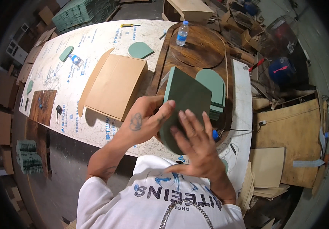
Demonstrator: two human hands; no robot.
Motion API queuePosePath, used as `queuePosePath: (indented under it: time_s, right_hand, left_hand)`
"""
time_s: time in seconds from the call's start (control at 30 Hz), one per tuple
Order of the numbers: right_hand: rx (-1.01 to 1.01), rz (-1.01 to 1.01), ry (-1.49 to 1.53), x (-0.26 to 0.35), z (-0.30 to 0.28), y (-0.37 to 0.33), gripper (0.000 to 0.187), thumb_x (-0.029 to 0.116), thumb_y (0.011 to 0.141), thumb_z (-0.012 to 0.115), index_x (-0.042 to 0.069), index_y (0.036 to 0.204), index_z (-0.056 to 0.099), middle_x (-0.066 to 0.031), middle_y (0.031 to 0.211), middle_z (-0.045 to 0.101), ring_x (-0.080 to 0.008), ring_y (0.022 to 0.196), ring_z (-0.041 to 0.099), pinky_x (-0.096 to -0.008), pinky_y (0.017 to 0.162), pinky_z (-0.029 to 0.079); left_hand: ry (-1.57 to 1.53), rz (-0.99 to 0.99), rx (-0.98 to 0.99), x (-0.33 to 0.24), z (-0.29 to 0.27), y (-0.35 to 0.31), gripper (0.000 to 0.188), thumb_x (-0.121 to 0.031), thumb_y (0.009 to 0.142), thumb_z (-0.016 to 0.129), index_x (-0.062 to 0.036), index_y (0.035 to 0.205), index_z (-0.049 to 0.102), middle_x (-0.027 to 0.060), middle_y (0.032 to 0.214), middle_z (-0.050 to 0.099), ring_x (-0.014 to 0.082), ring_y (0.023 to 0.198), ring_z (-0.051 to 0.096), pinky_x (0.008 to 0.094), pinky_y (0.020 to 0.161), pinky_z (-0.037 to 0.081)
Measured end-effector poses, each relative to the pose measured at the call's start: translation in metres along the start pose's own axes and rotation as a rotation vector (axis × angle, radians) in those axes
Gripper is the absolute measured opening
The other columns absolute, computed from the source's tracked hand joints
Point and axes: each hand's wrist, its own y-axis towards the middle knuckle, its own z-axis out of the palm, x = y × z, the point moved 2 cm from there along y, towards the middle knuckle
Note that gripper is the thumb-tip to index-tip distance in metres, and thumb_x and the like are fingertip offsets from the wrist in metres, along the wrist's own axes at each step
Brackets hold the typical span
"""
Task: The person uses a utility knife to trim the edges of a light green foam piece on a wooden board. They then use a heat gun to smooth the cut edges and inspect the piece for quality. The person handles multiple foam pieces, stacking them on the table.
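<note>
A dark green board (189, 93) with a rounded lower end is held up tilted in front of my chest. My left hand (146, 119) grips it by its left edge, the thumb lying over the face. My right hand (199, 150), slightly blurred, has its fingers spread against or just over the board's lower face; whether it touches cannot be told. Just behind the board, a stack of green arched boards (211, 82) rests on a dark wooden panel (162, 66). Left of my hands sits a closed cardboard box (116, 84) with a flap sticking out.
The white printed table (95, 42) carries a water bottle (182, 35), a second bottle (76, 60) lying down, a loose green arched piece (140, 50) and a yellow screwdriver (129, 25). Cardboard sheets (265, 168) lean at the right. Green stacks (82, 14) stand beyond the table.
</note>
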Motion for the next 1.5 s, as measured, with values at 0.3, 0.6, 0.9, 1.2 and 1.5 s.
queuePosePath:
  time_s: [0.3, 0.6, 0.9, 1.2, 1.5]
  right_hand:
    - [-0.858, 0.383, 0.745, -0.028, 0.014, -0.059, 0.048, 0.021, 0.088, 0.065, -0.003, 0.126, 0.049, -0.0158, 0.126, 0.054, -0.0305, 0.112, 0.055, -0.0486, 0.095, 0.045]
    - [-0.957, 0.371, 1.123, -0.019, 0.018, -0.092, 0.060, 0.042, 0.087, 0.064, 0.003, 0.130, 0.048, -0.0109, 0.127, 0.055, -0.0272, 0.115, 0.054, -0.0410, 0.097, 0.044]
    - [-1.031, 0.636, 0.494, -0.022, 0.043, -0.172, 0.051, 0.038, 0.096, 0.051, 0.003, 0.132, 0.044, -0.0122, 0.131, 0.051, -0.0315, 0.117, 0.050, -0.0477, 0.100, 0.042]
    - [-1.139, 0.509, 1.107, 0.011, 0.006, -0.117, 0.046, 0.026, 0.098, 0.048, -0.002, 0.134, 0.043, -0.0162, 0.134, 0.049, -0.0323, 0.123, 0.048, -0.0462, 0.102, 0.039]
    - [-1.064, 0.714, 1.471, 0.012, -0.018, -0.090, 0.040, 0.023, 0.098, 0.046, -0.006, 0.126, 0.049, -0.0151, 0.120, 0.059, -0.0251, 0.105, 0.059, -0.0355, 0.093, 0.046]
  left_hand:
    - [-0.198, 0.527, -0.226, -0.013, 0.008, 0.001, 0.053, -0.040, 0.084, 0.071, 0.0002, 0.111, 0.051, 0.0076, 0.099, 0.057, 0.0157, 0.092, 0.057, 0.0293, 0.081, 0.046]
    - [-0.365, 0.382, -0.100, -0.024, 0.031, -0.018, 0.036, -0.005, 0.074, 0.081, 0.0018, 0.101, 0.058, 0.0060, 0.086, 0.064, 0.0101, 0.079, 0.062, 0.0249, 0.071, 0.050]
    - [-0.277, 0.470, -0.077, -0.028, 0.023, -0.032, 0.022, -0.013, 0.079, 0.077, 0.0017, 0.087, 0.063, 0.0080, 0.070, 0.062, 0.0095, 0.062, 0.060, 0.0230, 0.053, 0.044]
    - [-0.264, 0.360, 0.050, -0.012, 0.014, -0.019, 0.036, -0.027, 0.098, 0.052, 0.0069, 0.099, 0.064, 0.0109, 0.084, 0.068, 0.0156, 0.073, 0.065, 0.0252, 0.064, 0.052]
    - [-0.604, 0.081, -0.015, 0.017, 0.022, 0.011, 0.018, -0.016, 0.089, 0.066, 0.0019, 0.094, 0.068, 0.0080, 0.078, 0.068, 0.0103, 0.068, 0.063, 0.0209, 0.057, 0.047]
